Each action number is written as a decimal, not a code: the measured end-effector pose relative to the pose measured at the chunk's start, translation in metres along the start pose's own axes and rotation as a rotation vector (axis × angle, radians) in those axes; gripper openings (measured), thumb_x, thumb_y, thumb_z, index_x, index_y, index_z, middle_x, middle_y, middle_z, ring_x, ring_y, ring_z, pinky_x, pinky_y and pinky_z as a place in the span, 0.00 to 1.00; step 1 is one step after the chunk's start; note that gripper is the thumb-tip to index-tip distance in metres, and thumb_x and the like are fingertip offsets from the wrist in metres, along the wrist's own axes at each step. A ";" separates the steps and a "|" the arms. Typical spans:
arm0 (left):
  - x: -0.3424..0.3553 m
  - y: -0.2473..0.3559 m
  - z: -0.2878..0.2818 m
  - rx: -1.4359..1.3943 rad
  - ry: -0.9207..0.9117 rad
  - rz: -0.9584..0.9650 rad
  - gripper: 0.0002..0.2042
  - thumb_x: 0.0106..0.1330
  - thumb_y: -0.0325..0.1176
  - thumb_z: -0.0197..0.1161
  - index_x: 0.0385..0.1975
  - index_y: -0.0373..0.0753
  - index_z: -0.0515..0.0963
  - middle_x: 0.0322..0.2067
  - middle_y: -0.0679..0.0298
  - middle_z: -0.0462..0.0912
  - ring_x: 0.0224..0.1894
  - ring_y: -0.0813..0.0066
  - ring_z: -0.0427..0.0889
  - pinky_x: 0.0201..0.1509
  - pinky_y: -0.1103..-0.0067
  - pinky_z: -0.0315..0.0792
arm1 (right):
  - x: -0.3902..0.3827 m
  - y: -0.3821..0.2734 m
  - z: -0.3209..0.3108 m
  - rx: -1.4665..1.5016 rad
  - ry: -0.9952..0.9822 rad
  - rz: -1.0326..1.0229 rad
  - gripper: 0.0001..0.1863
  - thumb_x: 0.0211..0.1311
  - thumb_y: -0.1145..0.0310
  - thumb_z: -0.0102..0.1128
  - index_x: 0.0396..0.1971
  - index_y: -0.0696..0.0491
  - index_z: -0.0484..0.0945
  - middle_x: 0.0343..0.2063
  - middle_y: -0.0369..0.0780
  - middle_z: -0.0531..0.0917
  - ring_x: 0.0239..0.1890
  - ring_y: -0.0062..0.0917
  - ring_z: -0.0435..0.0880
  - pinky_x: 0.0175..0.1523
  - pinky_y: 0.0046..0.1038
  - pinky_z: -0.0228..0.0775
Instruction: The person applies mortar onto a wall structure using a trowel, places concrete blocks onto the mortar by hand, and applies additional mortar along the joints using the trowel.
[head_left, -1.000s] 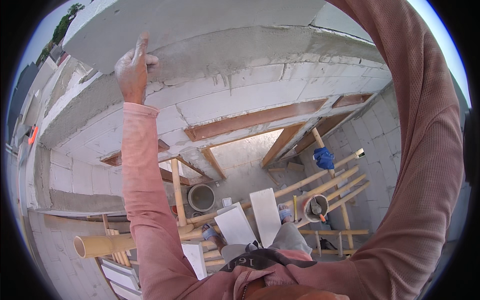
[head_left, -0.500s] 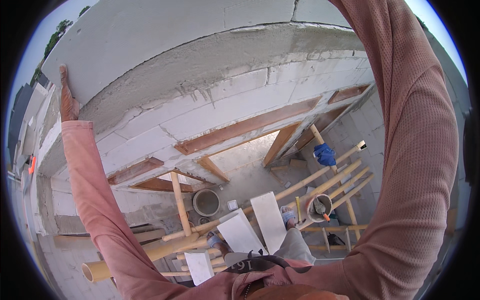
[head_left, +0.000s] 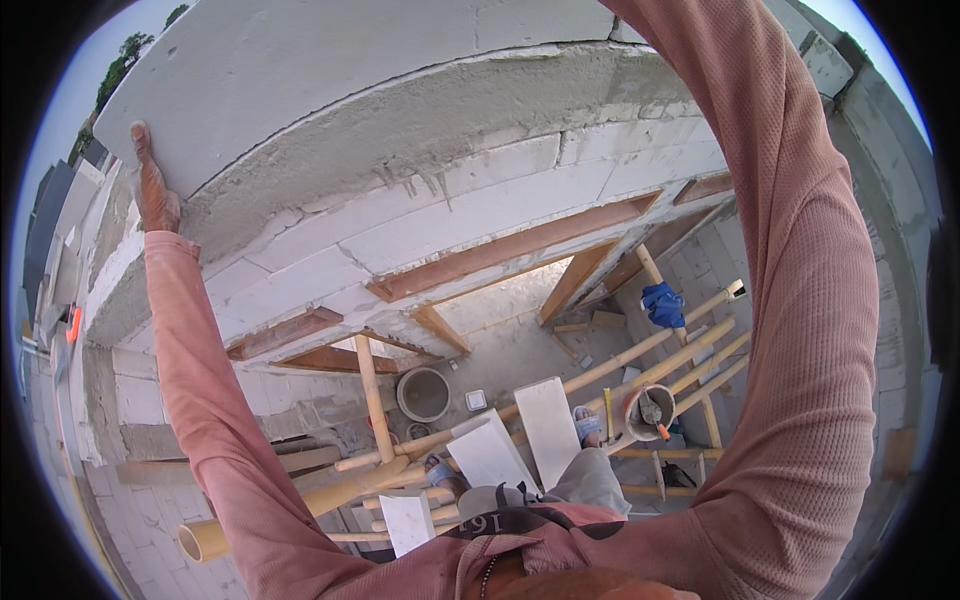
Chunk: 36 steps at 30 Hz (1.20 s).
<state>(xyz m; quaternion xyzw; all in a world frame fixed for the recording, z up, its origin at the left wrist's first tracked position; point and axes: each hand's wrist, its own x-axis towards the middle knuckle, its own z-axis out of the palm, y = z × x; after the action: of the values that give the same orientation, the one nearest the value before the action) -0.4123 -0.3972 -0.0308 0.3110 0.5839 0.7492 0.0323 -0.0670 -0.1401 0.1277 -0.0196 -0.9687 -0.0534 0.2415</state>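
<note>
A large, smooth grey-white wall block [head_left: 290, 80] lies along the top of the wall, on a course of grey mortar [head_left: 360, 135]. My left hand [head_left: 155, 185] is at the block's left end, its thumb up against the front face; the other fingers are mostly hidden round the end. My right arm, in a pink sleeve [head_left: 810, 250], arches up past the upper edge of the picture. The right hand itself is outside the view.
Below me is bamboo scaffolding [head_left: 650, 385], with white blocks [head_left: 548, 430] by my sandalled feet. A bucket [head_left: 648, 412] holding a trowel stands to the right. A round tub [head_left: 423, 396] sits on the floor below. Wooden frames [head_left: 520, 245] are set in the wall.
The view has shifted a little, so the wall and scaffolding appear farther right. My right arm has swung leftward at the top. My left hand stays at the block's end.
</note>
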 end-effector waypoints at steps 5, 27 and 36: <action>0.011 0.009 -0.017 0.016 0.022 -0.003 0.54 0.57 0.71 0.60 0.70 0.30 0.55 0.68 0.54 0.62 0.69 0.65 0.63 0.74 0.73 0.55 | 0.019 0.004 0.005 0.084 -0.012 0.025 0.43 0.60 0.38 0.59 0.65 0.55 0.65 0.61 0.49 0.73 0.64 0.35 0.73 0.61 0.39 0.72; 0.017 0.004 -0.043 0.107 -0.012 -0.021 0.58 0.54 0.76 0.58 0.72 0.32 0.51 0.69 0.55 0.60 0.70 0.63 0.60 0.74 0.70 0.53 | 0.015 -0.006 0.015 -0.034 0.216 0.190 0.35 0.54 0.27 0.55 0.48 0.39 0.84 0.33 0.46 0.87 0.35 0.38 0.87 0.39 0.43 0.78; 0.005 0.005 0.000 0.177 -0.068 -0.008 0.58 0.52 0.80 0.53 0.69 0.31 0.60 0.62 0.55 0.69 0.61 0.63 0.71 0.66 0.70 0.64 | 0.010 0.020 0.027 0.124 0.204 0.135 0.25 0.62 0.42 0.62 0.44 0.48 0.85 0.36 0.44 0.87 0.37 0.29 0.86 0.40 0.34 0.78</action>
<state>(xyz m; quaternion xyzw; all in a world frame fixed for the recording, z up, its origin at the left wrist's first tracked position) -0.4152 -0.3968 -0.0241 0.3355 0.6476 0.6837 0.0273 -0.0877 -0.1172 0.1104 -0.0645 -0.9370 0.0211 0.3426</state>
